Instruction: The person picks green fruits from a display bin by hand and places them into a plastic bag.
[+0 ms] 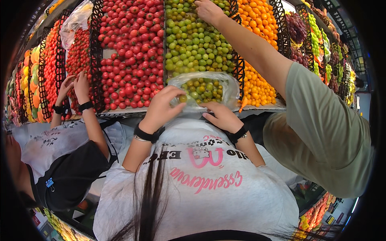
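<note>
An open clear plastic bag (230, 87) with green cherry tomatoes (205, 90) in it rests at the near end of the bin of loose green cherry tomatoes (193, 51). At the bag's left side, my left hand (166, 107) holds one yellowish-green cherry tomato (182, 98) by the thumb and fingertips. My right hand (221, 116) lies at the bag's near right edge, its fingers touching the plastic; whether they pinch it cannot be made out. Both wrists wear black bands.
Red cherry tomatoes (132, 60) fill the bin to the left, orange ones (259, 81) the bin to the right, with black plastic lattice dividers (239, 66) between. From the right, another person's arm (256, 45) reaches over the green tomatoes. A co-worker's hands (81, 87) are at the left.
</note>
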Tool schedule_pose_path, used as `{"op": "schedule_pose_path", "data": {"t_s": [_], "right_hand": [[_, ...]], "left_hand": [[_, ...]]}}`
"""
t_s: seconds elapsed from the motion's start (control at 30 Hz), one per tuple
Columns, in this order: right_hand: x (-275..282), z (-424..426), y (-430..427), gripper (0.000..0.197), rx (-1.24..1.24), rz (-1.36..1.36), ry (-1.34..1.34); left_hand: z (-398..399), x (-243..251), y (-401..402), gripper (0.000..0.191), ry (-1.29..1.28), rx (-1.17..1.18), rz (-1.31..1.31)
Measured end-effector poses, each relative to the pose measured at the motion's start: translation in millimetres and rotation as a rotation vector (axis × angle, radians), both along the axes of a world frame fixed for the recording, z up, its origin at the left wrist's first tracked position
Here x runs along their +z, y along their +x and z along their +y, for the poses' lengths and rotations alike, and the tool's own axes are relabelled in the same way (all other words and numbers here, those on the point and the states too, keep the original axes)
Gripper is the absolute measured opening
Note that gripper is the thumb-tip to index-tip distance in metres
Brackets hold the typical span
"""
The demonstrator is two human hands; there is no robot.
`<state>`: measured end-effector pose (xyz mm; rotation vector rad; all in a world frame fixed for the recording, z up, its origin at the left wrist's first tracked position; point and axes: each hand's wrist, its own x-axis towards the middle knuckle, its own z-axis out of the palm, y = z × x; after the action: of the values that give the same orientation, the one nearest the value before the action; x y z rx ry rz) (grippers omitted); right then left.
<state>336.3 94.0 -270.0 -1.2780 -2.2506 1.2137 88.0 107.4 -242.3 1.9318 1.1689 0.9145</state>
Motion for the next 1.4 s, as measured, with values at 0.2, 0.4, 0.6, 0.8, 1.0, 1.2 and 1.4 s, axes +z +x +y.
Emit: {"op": "schedule_pose_path", "data": {"t_s": [0.2, 0.4, 0.6, 0.8, 1.0, 1.2, 1.4], "right_hand": [[30.6, 9.8, -32.2, 0.036, -0.220, 0.343, -0.119], [52.1, 16.6, -51.6, 0.036, -0.232, 0.510, -0.122], [73.9, 12.1, -51.4, 0.033, -0.310, 0.700, -0.081], [94.7, 9.4, -45.9, 0.031, -0.232, 0.696, 0.155], [93.1, 5.9, -41.8, 0.035, -0.230, 0.602, 0.180], [92.1, 0.7, -42.5, 0.038, -0.289, 0.774, 0.101], [87.7, -4.0, -31.7, 0.028, -0.395, 0.831, -0.169]], "left_hand": [[1.9, 17.2, 11.9, 0.042, 0.058, 0.010, -0.095], [-0.8, 26.9, 15.4, 0.048, 0.196, 0.008, -0.125], [-5.4, 44.1, 12.0, 0.048, 0.117, 0.037, -0.229], [-3.6, 35.5, 13.9, 0.035, 0.016, -0.053, -0.313], [-2.3, 50.7, 22.4, 0.033, 0.028, -0.070, -0.375], [-4.8, 48.1, 27.7, 0.030, -0.132, -0.101, -0.470], [-1.5, 44.6, 33.3, 0.030, -0.004, -0.102, -0.449]]}}
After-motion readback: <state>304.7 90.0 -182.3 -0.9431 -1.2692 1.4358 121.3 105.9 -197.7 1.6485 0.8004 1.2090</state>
